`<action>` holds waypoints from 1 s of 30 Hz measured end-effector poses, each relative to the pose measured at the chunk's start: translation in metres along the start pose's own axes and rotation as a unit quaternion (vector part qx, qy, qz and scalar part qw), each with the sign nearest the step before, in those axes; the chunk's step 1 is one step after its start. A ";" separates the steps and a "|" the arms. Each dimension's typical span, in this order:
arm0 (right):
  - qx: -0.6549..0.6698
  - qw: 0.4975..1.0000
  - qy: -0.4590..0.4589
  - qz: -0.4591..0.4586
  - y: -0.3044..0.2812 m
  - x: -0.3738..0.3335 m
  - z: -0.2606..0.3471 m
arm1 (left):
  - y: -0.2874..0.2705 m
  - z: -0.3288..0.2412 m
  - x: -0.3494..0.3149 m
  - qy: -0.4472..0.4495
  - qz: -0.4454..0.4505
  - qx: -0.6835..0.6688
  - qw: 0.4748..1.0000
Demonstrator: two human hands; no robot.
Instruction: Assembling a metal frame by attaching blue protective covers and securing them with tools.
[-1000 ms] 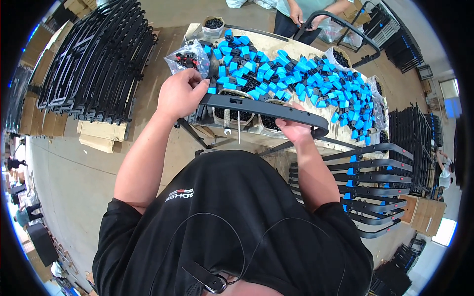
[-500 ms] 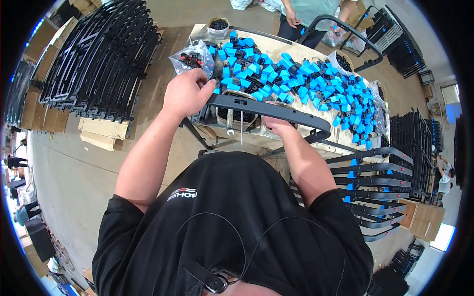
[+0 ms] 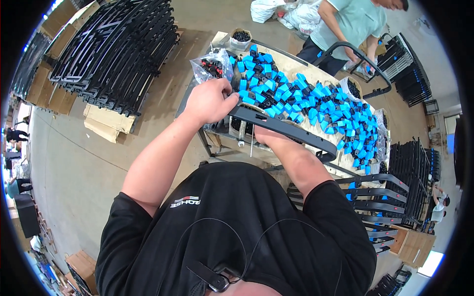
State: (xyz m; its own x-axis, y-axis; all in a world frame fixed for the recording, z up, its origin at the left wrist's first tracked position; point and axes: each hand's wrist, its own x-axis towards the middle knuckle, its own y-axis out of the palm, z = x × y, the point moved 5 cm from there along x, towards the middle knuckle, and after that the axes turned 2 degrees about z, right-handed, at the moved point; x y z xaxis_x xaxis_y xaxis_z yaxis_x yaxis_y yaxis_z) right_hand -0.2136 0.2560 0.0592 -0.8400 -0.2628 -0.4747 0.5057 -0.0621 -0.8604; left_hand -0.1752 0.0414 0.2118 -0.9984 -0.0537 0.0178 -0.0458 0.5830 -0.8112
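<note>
Bar (image 3: 289, 130), black and long, and it's the left grip (image 3: 210, 101) that has it, fingers curled about the left end, up over the near side of the tabletop (image 3: 291, 66). From that hold the long axis runs off to the right, slanting back toward the body, out to a bend at the other end. Any weight resting on the tabletop? Cannot tell.

And look at the relation that counts: the right forearm comes up from the lower right and crosses beneath the bar, putting the right grip (image 3: 263, 134) under its left half, close by a tub (image 3: 234, 134) of small dark parts. Bar hides those fingers; clenched, released or round something, no telling. So left at the end, right nearer the middle and below.

Between the two, a wrench (image 3: 241, 140) and a thin metal rod (image 3: 252, 143) point downward. Beyond the bar, a big spread of blue-and-black pieces (image 3: 316, 106); just past the left grip, a clear bag (image 3: 211, 64) of red and black bits. Opposite, a co-worker (image 3: 353, 29) in pale green, hands at a curved frame (image 3: 382, 76).

Writing? White lettering (image 3: 186, 201) with a striped emblem on the black shirt (image 3: 296, 256). None I can make out on the bar.
</note>
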 end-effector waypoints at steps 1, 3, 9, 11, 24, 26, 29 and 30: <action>0.028 0.999 0.014 0.008 -0.001 -0.001 -0.004 | 0.000 -0.001 0.000 0.004 0.001 0.003 1.000; 0.025 0.999 0.018 0.025 0.000 0.002 -0.006 | 0.000 -0.004 0.001 0.021 -0.019 0.004 1.000; 0.067 0.992 0.038 0.103 -0.038 -0.033 0.009 | -0.002 -0.003 0.001 0.017 -0.001 0.010 1.000; 0.041 0.996 0.022 0.070 -0.022 -0.018 0.001 | -0.001 -0.004 0.002 0.007 0.016 0.013 1.000; -0.097 0.989 -0.055 0.102 -0.003 -0.005 0.001 | 0.000 -0.006 0.002 0.016 0.006 0.008 1.000; -0.097 0.988 -0.046 0.109 -0.010 -0.011 0.001 | 0.001 -0.007 0.002 0.019 0.001 0.007 1.000; -0.091 0.989 -0.041 0.112 -0.018 -0.017 0.004 | -0.001 -0.008 0.001 0.017 -0.005 0.013 1.000; -0.087 0.990 -0.039 0.108 -0.018 -0.018 0.003 | -0.001 -0.007 0.001 0.013 -0.004 0.008 1.000</action>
State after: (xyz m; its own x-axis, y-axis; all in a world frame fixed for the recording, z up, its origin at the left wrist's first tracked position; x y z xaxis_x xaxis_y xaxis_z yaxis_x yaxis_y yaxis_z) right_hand -0.2075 0.2586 0.0839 -0.6956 -0.3253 -0.6405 0.6237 0.1689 -0.7632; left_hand -0.1767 0.0466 0.2171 -0.9985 -0.0376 0.0400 -0.0543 0.5702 -0.8197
